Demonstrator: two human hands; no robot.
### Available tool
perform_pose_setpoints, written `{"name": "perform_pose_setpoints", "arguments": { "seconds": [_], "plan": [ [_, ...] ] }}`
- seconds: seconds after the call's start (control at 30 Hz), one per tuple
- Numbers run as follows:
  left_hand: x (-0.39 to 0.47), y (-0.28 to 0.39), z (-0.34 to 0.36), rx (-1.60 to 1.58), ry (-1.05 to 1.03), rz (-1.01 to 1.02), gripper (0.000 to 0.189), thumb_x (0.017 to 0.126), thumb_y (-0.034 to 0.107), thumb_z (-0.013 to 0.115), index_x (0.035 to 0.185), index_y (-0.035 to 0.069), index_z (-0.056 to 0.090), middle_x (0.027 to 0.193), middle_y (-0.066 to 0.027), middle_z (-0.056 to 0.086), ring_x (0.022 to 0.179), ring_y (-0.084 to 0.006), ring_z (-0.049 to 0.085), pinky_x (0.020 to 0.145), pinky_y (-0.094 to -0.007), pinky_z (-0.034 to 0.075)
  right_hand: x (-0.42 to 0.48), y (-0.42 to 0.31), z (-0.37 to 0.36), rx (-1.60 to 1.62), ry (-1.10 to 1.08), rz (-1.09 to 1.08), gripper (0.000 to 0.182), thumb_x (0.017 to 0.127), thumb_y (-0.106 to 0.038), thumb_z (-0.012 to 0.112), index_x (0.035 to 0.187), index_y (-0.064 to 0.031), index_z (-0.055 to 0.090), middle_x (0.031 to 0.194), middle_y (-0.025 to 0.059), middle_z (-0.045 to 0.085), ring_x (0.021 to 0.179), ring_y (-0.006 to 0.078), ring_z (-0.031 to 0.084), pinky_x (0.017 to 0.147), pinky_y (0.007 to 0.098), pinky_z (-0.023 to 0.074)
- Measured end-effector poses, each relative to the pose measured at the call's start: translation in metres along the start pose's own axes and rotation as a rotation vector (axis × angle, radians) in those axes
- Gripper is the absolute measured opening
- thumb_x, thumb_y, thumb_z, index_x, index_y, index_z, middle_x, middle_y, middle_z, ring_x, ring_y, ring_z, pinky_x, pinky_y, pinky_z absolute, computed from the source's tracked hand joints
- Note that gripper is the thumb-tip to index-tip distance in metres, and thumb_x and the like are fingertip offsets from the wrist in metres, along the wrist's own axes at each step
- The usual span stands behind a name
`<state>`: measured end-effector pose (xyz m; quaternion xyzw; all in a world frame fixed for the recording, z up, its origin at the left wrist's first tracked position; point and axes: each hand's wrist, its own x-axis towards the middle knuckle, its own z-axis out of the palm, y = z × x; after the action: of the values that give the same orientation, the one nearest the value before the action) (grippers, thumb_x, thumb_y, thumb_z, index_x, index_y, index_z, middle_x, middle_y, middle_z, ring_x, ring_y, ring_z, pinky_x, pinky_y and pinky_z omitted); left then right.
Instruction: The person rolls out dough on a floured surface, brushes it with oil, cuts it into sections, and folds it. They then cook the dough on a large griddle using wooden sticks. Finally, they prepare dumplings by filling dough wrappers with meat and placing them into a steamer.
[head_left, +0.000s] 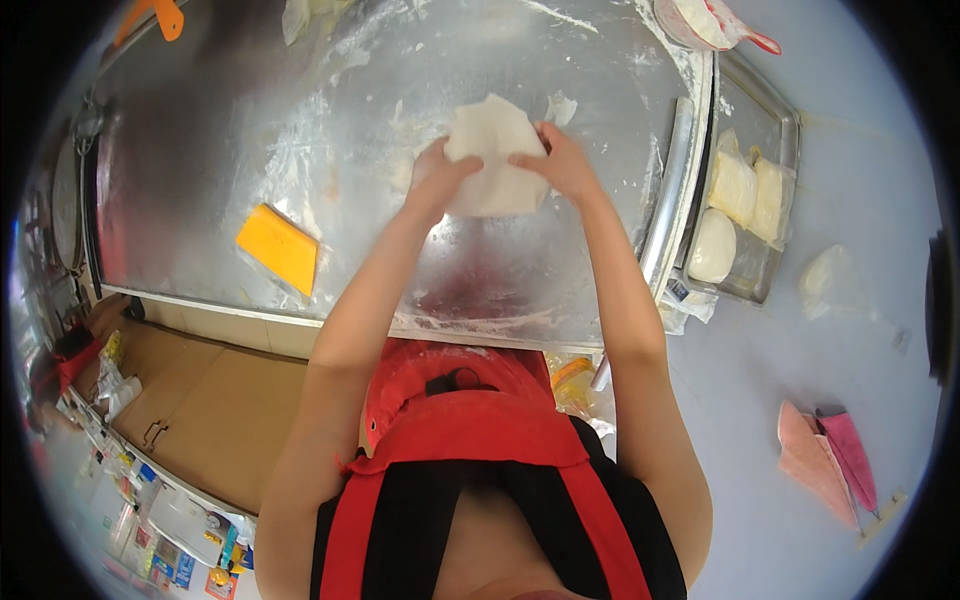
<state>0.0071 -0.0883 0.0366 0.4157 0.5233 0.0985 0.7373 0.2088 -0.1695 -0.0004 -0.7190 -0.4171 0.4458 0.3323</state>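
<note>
Between my hands is a flat sheet of pale dough (496, 135), roughly rectangular with an uneven far edge. My left hand (442, 176) grips its left side, thumb on top. At the right side my right hand (559, 161) pinches the dough in the same way; the fingers beneath are mostly hidden. Under it lies a metal worktop (360, 225) streaked with flour. Whether the dough touches the metal, I cannot tell. Just beyond my right hand sits a small whitish scrap (560, 109).
A yellow dough scraper (279, 247) lies to the left. Along the right edge runs a metal rod (666, 187). Beyond it, a metal tray (765, 274) holds a dough ball (712, 246) and bagged pale blocks (732, 184). A flour bowl (694, 26) stands far right. Cloths (825, 457) hang right.
</note>
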Motion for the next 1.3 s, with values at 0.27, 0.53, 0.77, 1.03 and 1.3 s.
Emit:
{"name": "perform_pose_setpoints", "arguments": {
  "seconds": [0.27, 0.53, 0.77, 1.03, 1.3],
  "plan": [
    [-0.058, -0.021, -0.010, -0.223, -0.248, -0.026, 0.061, 0.077, 0.006, 0.063, 0.135, 0.004, 0.044, 0.128, -0.0103, 0.052, 0.114, -0.0206, 0.053, 0.094, -0.0324, 0.045, -0.096, -0.033, 0.002, 0.499, -0.012, 0.161, 0.044, 0.082, -0.012, 0.071, 0.120, -0.0039, 0.051, 0.104, 0.0067, 0.062, 0.091, 0.0127, 0.059, 0.082, 0.0267, 0.0460],
    [-0.060, -0.039, -0.014, 0.730, 0.010, 0.324, 0.045, 0.082, 0.008, 0.061, 0.126, 0.002, 0.052, 0.118, -0.0137, 0.057, 0.101, -0.0206, 0.058, 0.084, -0.0324, 0.048, -0.123, 0.005, 0.000, -0.263, 0.269, -0.051, 0.032, 0.084, -0.011, 0.064, 0.115, -0.0050, 0.058, 0.100, 0.0076, 0.063, 0.088, 0.0194, 0.060, 0.079, 0.0298, 0.0479],
    [-0.025, -0.029, 0.008, 0.982, -0.053, 0.685, 0.034, 0.080, 0.014, 0.067, 0.112, 0.006, 0.062, 0.100, -0.0096, 0.059, 0.081, -0.0222, 0.058, 0.073, -0.0315, 0.049, -0.093, 0.006, 0.011, -0.384, 0.142, -0.171, 0.027, 0.085, -0.020, 0.061, 0.111, -0.0100, 0.063, 0.104, 0.0079, 0.061, 0.089, 0.0265, 0.060, 0.079, 0.0363, 0.0476],
    [-0.050, -0.016, 0.001, 1.056, -0.048, 0.636, 0.012, 0.082, 0.014, 0.065, 0.090, 0.006, 0.061, 0.095, -0.0097, 0.058, 0.078, -0.0236, 0.060, 0.068, -0.0344, 0.048, -0.118, -0.011, -0.002, -0.258, -0.026, -0.139, 0.020, 0.080, -0.018, 0.065, 0.096, -0.0068, 0.063, 0.095, 0.0116, 0.058, 0.089, 0.0310, 0.060, 0.078, 0.0409, 0.0475],
    [-0.046, 0.016, 0.014, 0.543, -0.022, 0.370, 0.013, 0.094, 0.014, 0.054, 0.098, 0.003, 0.051, 0.089, -0.0128, 0.068, 0.074, -0.0138, 0.066, 0.066, -0.0222, 0.050, -0.098, -0.017, -0.011, 0.661, 0.118, 0.215, 0.016, 0.090, -0.013, 0.060, 0.102, -0.0043, 0.056, 0.086, 0.0101, 0.064, 0.073, 0.0129, 0.065, 0.061, 0.0265, 0.0498]
  ]
}}
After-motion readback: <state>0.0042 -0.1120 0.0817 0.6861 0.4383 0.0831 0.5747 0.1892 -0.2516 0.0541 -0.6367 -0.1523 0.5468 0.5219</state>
